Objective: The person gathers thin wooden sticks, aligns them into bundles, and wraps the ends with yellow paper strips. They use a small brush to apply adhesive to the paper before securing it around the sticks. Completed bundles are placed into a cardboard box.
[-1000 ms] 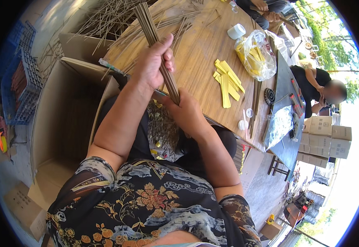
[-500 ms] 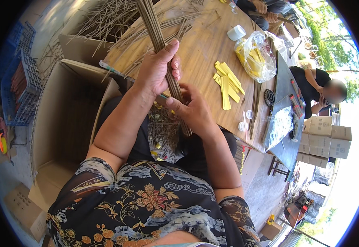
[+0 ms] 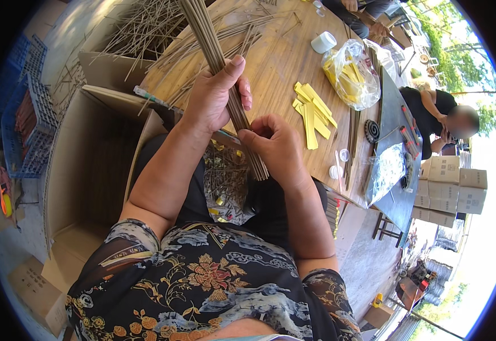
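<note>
A slanting bundle of thin brown incense sticks (image 3: 205,34) runs from the table edge down over my lap. My left hand (image 3: 214,96) is wrapped round its middle, thumb lying along the upper side. Lower down, my right hand (image 3: 276,145) is closed at the bundle's right side, with the thumb tip on the sticks and the other fingers curled in. The bundle's lower ends stick out just below that hand. Yellow paper strips (image 3: 314,116) lie in a loose pile on the table, right of my hands.
On the wooden table (image 3: 282,68) are loose sticks, a white jar (image 3: 323,42), a clear bag of yellow strips (image 3: 353,79) and a black coil (image 3: 372,131). An open cardboard box (image 3: 89,170) stands at my left, another box (image 3: 111,71) of sticks behind it. Other people are beyond the table.
My right hand has shifted slightly right and its fingers have curled in from a looser, spread pose. The bundle's lower end shows more. My left hand keeps its grip.
</note>
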`<act>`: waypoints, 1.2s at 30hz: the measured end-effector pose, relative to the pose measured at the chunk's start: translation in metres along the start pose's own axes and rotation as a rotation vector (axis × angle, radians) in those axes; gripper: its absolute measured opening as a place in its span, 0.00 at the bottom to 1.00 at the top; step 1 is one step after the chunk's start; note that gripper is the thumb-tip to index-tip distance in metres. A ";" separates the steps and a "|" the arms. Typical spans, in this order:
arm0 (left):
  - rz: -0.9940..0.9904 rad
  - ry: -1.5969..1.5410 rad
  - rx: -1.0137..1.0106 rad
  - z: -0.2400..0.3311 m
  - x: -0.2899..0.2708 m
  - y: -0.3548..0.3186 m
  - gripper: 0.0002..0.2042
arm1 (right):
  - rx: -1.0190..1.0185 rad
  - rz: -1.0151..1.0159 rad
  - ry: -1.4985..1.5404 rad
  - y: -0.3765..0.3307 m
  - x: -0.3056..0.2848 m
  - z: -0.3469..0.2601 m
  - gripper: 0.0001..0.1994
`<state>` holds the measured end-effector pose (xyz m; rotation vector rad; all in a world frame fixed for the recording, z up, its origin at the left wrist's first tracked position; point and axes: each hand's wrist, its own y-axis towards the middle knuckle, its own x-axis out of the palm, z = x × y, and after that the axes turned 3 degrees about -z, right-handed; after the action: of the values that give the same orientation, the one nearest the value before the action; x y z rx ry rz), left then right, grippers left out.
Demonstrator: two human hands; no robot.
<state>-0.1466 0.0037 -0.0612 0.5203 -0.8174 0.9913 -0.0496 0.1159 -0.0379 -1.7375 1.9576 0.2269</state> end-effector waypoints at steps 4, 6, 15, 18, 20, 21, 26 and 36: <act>-0.025 -0.002 -0.003 0.000 -0.003 0.000 0.14 | -0.001 -0.002 0.035 0.000 -0.001 -0.002 0.11; -0.037 -0.011 -0.009 0.000 -0.003 0.000 0.14 | -0.008 -0.023 0.044 0.002 -0.002 0.000 0.10; -0.109 -0.035 -0.029 0.002 -0.004 0.000 0.14 | 0.044 -0.150 0.262 0.003 -0.009 -0.001 0.08; -0.068 -0.039 -0.054 0.003 -0.004 0.000 0.14 | 0.006 -0.119 0.237 0.002 -0.008 0.000 0.07; -0.053 -0.023 -0.055 0.002 -0.006 0.001 0.14 | -0.040 -0.080 0.118 0.001 -0.008 -0.002 0.07; -0.047 -0.016 -0.056 0.002 -0.007 0.001 0.14 | -0.066 -0.052 0.023 -0.001 -0.008 -0.006 0.07; -0.012 -0.046 -0.006 0.009 -0.007 0.002 0.15 | -0.165 -0.055 -0.210 -0.009 -0.017 -0.007 0.07; 0.062 -0.168 0.217 0.041 -0.035 0.016 0.15 | -0.085 -0.079 -0.431 -0.070 -0.069 0.005 0.07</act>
<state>-0.1856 -0.0365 -0.0645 0.7770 -0.8843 1.1108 0.0233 0.1671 0.0047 -1.6478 1.5841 0.6098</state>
